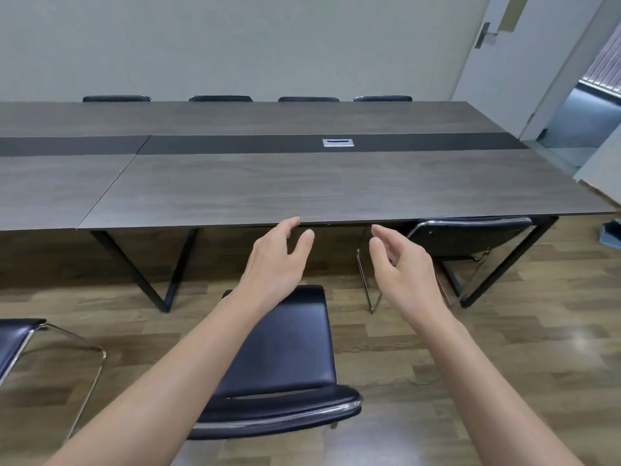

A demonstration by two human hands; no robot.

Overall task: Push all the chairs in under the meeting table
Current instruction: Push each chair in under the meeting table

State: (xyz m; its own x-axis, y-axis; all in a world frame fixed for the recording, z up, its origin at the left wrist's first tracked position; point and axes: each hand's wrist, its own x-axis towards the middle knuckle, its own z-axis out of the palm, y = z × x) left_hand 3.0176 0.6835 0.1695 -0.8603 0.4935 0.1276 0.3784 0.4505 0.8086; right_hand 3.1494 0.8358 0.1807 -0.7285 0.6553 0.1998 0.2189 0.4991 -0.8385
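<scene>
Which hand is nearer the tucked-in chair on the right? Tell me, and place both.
Right. The right hand hangs just left of the tucked-in chair, close to its chrome frame. The left hand is farther left, over the pulled-out chair.

Straight ahead a black chair (285, 358) stands on open floor, well apart from the meeting table (302, 186), its backrest nearest the person. Under the near table edge a gap lies between the V-shaped table leg (158, 267) on the left and a tucked-in chair (467, 237) on the right. Another chair (16, 341) blocks the lower left.
</scene>
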